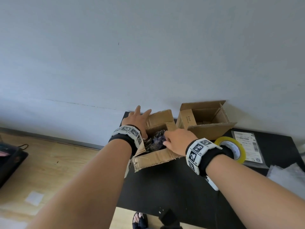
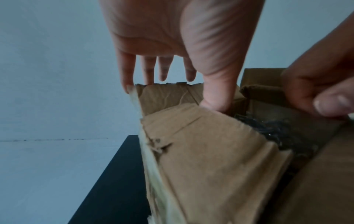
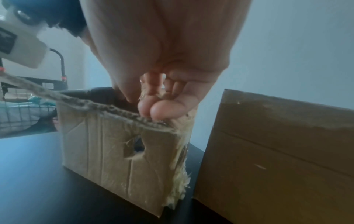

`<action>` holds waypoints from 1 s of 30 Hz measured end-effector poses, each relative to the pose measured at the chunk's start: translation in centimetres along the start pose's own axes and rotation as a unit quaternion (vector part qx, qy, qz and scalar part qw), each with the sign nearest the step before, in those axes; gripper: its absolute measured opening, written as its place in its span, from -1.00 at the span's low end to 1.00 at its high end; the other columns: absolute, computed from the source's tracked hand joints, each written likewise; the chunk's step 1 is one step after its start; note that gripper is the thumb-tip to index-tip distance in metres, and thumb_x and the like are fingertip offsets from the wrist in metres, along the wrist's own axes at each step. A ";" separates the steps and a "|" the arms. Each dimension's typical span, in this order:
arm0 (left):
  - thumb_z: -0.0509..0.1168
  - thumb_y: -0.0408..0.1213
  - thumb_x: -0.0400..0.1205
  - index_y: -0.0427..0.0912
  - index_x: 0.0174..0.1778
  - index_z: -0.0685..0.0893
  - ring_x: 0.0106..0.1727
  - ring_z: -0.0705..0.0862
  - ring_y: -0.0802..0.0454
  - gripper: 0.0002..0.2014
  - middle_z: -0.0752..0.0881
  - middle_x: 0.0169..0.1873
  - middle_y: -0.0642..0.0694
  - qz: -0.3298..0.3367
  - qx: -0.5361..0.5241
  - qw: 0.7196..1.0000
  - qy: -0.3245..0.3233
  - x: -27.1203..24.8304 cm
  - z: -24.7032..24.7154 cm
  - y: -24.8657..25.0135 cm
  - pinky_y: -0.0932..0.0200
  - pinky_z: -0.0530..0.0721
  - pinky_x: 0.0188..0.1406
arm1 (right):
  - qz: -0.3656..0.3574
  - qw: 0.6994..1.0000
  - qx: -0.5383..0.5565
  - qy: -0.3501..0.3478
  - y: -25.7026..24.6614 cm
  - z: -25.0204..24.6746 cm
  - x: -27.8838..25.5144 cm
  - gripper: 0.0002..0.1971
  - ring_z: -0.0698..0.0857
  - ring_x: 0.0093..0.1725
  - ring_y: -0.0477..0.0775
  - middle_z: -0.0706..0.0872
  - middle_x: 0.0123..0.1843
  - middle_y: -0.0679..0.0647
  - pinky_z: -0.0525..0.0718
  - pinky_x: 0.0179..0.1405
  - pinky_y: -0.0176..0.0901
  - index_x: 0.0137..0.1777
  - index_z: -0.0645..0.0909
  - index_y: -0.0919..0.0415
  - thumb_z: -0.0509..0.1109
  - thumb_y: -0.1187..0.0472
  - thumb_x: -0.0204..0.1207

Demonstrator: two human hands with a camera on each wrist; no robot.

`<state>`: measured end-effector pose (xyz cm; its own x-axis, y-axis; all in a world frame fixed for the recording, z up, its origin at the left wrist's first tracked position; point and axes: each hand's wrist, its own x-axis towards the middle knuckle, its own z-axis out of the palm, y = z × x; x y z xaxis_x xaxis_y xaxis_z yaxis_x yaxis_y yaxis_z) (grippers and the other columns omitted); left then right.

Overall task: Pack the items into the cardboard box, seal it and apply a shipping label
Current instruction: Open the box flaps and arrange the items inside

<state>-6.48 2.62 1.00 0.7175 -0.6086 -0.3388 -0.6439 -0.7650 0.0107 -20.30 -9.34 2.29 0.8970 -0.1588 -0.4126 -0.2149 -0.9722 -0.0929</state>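
A worn cardboard box (image 1: 155,159) stands on the black table (image 1: 165,187), flaps up, with a dark crinkled item (image 1: 156,139) inside. My left hand (image 1: 137,119) is at the box's far left corner. Its straight fingers reach behind the far flap (image 2: 168,97) and its thumb lies against the inside. My right hand (image 1: 173,141) has its fingers curled over the right flap, pinching the torn edge (image 3: 153,119) at the box's top corner. The left wrist view shows the left flap (image 2: 201,144) close up and the dark item (image 2: 272,130) beyond it.
A second, open cardboard box (image 1: 204,119) stands just right of the first, close against it (image 3: 277,151). A yellow tape roll (image 1: 231,149), a shipping label in a clear sleeve (image 1: 247,144) and crumpled plastic wrap (image 1: 287,172) lie at the right. The wall is right behind.
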 end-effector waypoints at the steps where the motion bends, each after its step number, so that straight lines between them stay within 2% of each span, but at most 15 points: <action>1: 0.53 -0.21 0.38 0.18 0.63 0.07 0.58 0.23 -0.21 -0.01 -0.01 0.64 -0.11 -0.005 -0.010 1.000 0.007 -0.2 -0.3 -0.4 -0.10 0.59 0.23 | 0.010 1.000 0.012 0.013 0.2 -0.2 0.0 -0.85 0.57 -0.19 0.10 0.57 -0.18 0.05 0.64 -0.15 -0.01 -0.01 0.40 0.10 0.14 0.04 0.68; 4: 0.43 -0.36 0.43 0.05 0.52 0.36 0.51 0.29 -0.15 -0.28 0.21 0.54 -0.14 -0.020 -0.041 0.996 0.079 -1.0 -1.2 -1.9 -0.01 0.57 0.24 | 0.053 0.994 0.094 0.024 1.2 -0.9 0.0 -0.94 0.69 -0.18 0.10 0.65 -0.10 0.10 0.75 -0.12 0.02 0.05 0.45 0.14 0.20 0.22 0.63; 6: 0.31 -0.49 0.44 -0.06 0.25 0.56 0.31 0.42 -0.13 -0.54 0.42 0.29 -0.14 -0.028 -0.037 0.988 0.144 -1.6 -1.3 -2.9 0.08 0.60 0.08 | 0.086 0.980 0.180 0.020 1.7 -1.0 -0.1 -0.91 0.74 -0.33 0.06 0.67 -0.12 0.11 0.78 -0.31 -0.09 0.06 0.44 0.10 0.18 0.28 0.63; 8: 0.27 -0.50 0.48 -0.12 0.08 0.64 0.16 0.57 -0.12 -0.70 0.58 0.13 -0.13 -0.041 -0.002 0.994 0.102 -2.2 -1.6 -3.3 0.09 0.63 0.02 | 0.118 0.965 0.232 0.017 1.9 -0.8 -0.5 -0.86 0.76 -0.41 0.08 0.67 -0.16 0.10 0.77 -0.40 -0.11 0.08 0.43 0.08 0.11 0.30 0.63; 10: 0.31 -0.43 0.51 -0.16 0.04 0.69 0.02 0.68 -0.10 -0.78 0.70 0.06 -0.13 -0.052 0.033 0.998 0.022 -2.4 -1.4 -3.2 0.11 0.68 -0.04 | 0.146 0.953 0.265 0.021 1.9 -0.4 -0.6 -0.78 0.80 -0.37 0.17 0.68 -0.14 0.13 0.80 -0.33 0.03 0.12 0.41 0.05 0.07 0.34 0.59; 12: 0.36 -0.30 0.52 -0.15 0.11 0.66 0.04 0.70 -0.11 -0.75 0.69 0.06 -0.12 -0.073 0.026 0.997 0.016 -2.6 -0.8 -3.3 0.12 0.66 -0.08 | 0.166 0.944 0.286 0.025 1.8 -0.1 -0.6 -0.71 0.81 -0.36 0.23 0.68 -0.11 0.16 0.80 -0.32 0.09 0.16 0.39 0.02 0.05 0.38 0.56; 15: 0.46 0.13 0.42 -0.07 0.40 0.42 0.14 0.65 -0.15 -0.31 0.52 0.18 -0.12 -0.094 -0.041 0.995 0.018 -2.5 1.1 -3.6 0.04 0.64 -0.05 | 0.181 0.941 0.284 0.012 1.6 0.0 -0.4 -0.65 0.74 -0.45 0.20 0.67 -0.10 0.20 0.78 -0.35 0.03 0.22 0.32 -0.01 0.05 0.42 0.56; 16: 0.50 0.20 0.35 -0.07 0.45 0.34 0.16 0.64 -0.16 -0.17 0.46 0.21 -0.13 -0.097 -0.057 0.994 0.007 -2.6 1.5 -3.6 0.02 0.65 -0.05 | 0.183 0.944 0.276 0.004 1.7 0.1 -0.4 -0.62 0.72 -0.46 0.19 0.67 -0.10 0.21 0.77 -0.36 0.02 0.25 0.28 -0.02 0.06 0.42 0.56; 17: 0.54 0.20 0.29 -0.10 0.47 0.27 0.16 0.63 -0.18 -0.07 0.43 0.23 -0.15 -0.100 -0.061 0.993 -0.002 -2.6 1.8 -3.5 0.02 0.66 -0.06 | 0.180 0.949 0.258 -0.005 1.8 0.2 -0.4 -0.60 0.73 -0.45 0.18 0.67 -0.10 0.21 0.77 -0.36 0.01 0.29 0.25 -0.04 0.10 0.42 0.56; 19: 0.62 0.03 0.26 -0.17 0.52 0.16 0.15 0.65 -0.19 0.03 0.38 0.27 -0.19 -0.099 -0.043 0.994 -0.006 -2.3 2.4 -3.3 0.04 0.65 -0.14 | 0.161 0.966 0.200 -0.021 1.8 0.3 -0.7 -0.54 0.70 -0.42 0.11 0.69 -0.11 0.18 0.72 -0.37 -0.06 0.40 0.19 -0.02 0.19 0.34 0.58; 22: 0.50 -0.34 0.43 -0.16 0.58 0.06 0.04 0.69 -0.21 -0.09 0.35 0.27 -0.24 -0.103 -0.032 0.994 0.015 -2.2 3.3 -3.3 0.10 0.60 -0.25 | 0.132 0.980 0.143 -0.045 1.5 0.3 -1.2 -0.46 0.62 -0.43 0.03 0.69 -0.13 0.14 0.62 -0.38 -0.18 0.54 0.13 -0.04 0.22 0.23 0.62; 24: 0.43 -0.42 0.48 -0.12 0.57 0.07 -0.01 0.71 -0.21 -0.17 0.34 0.27 -0.24 -0.112 -0.042 0.993 0.021 -2.5 4.2 -3.4 0.08 0.61 -0.25 | 0.119 0.985 0.104 -0.065 1.3 0.1 -1.1 -0.44 0.69 -0.23 0.10 0.71 0.10 0.18 0.58 -0.35 -0.22 0.61 0.12 -0.09 0.20 0.11 0.65; 27: 0.41 -0.42 0.48 -0.11 0.47 0.18 -0.07 0.73 -0.19 -0.28 0.34 0.23 -0.22 -0.127 -0.066 0.989 0.023 -3.0 5.1 -3.2 0.08 0.61 -0.24 | 0.118 0.987 0.038 -0.097 1.0 0.3 -0.7 -0.40 0.65 0.24 0.21 0.56 0.44 0.17 0.63 0.06 -0.09 0.67 0.05 -0.13 0.14 -0.11 0.66; 28: 0.40 -0.42 0.48 -0.12 0.47 0.18 -0.07 0.74 -0.18 -0.29 0.35 0.23 -0.22 -0.131 -0.071 0.988 0.025 -3.1 5.3 -3.0 0.10 0.59 -0.26 | 0.122 0.986 0.021 -0.108 0.8 0.3 -0.6 -0.38 0.60 0.32 0.22 0.51 0.50 0.16 0.60 0.19 -0.05 0.68 0.03 -0.14 0.12 -0.13 0.66; 30: 0.41 -0.39 0.46 -0.15 0.46 0.20 -0.04 0.72 -0.15 -0.30 0.37 0.22 -0.21 -0.136 -0.073 0.988 0.021 -3.2 5.4 -2.8 0.12 0.57 -0.26 | 0.124 0.985 -0.039 -0.117 0.0 -0.1 -0.5 -0.41 0.58 0.33 0.23 0.50 0.51 0.16 0.58 0.22 -0.01 0.66 0.11 -0.05 0.13 -0.08 0.66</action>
<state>-8.39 7.83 -3.01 0.8711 -0.3823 -0.3083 -0.3826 -0.9218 0.0621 -20.67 -9.27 2.59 0.7055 -0.3572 -0.6120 -0.3766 -0.9206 0.1032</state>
